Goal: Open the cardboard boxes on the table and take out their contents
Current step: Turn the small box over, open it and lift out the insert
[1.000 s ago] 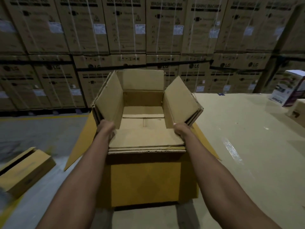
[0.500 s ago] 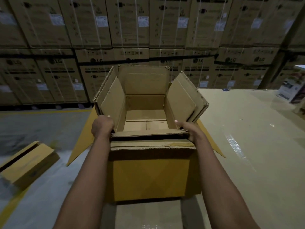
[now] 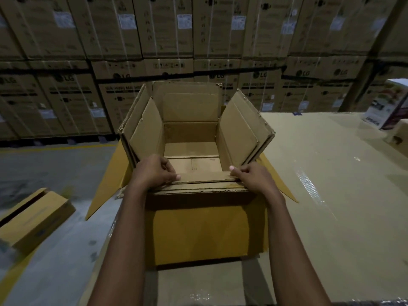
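The cardboard box (image 3: 207, 233), under the hands on the tabletop (image 3: 331, 206), is already opened. Its near flap (image 3: 205, 178) is pinched by the left hand (image 3: 152, 173) and the right hand (image 3: 254, 178). Beyond them only bare cardboard is seen inside, so the box is judged emptied.

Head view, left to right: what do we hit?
Floor box → left hand → right hand, both gripping the near flap of the inner box → printed box, far right.
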The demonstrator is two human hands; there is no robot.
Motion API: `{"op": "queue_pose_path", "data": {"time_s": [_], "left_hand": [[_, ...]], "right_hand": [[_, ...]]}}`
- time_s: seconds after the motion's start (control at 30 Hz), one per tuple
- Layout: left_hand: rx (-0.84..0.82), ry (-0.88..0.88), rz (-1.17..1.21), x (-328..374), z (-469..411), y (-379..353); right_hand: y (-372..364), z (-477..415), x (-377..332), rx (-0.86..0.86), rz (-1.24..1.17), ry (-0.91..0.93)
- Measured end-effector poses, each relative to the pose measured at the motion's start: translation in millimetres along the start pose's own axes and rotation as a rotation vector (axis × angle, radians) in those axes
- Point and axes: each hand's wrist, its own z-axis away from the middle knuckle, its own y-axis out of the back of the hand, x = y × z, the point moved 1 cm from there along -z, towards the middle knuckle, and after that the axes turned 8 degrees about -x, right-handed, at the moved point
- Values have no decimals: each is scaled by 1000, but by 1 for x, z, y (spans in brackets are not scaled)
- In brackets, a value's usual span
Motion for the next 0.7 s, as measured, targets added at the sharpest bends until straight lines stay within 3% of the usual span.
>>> {"op": "queue_pose_path", "data": {"time_s": [0.1,0.23,0.43,0.6,0.7], "left_hand": [[-91,-46,39,8,4,-5],[-86,-122,37,20,8,-13],[62,-386,339,84,32,-48],[-174,-629,810,147,39,-98],[-269,-626,922,179,39,-148]], "right_hand": [[2,4,-2,56,23,52],[-1,9,5,52,-8,57],[13,38,21,449,-382,160],[25,67,65,553,-561,99],[29,81,103,558,-667,-12]]}}
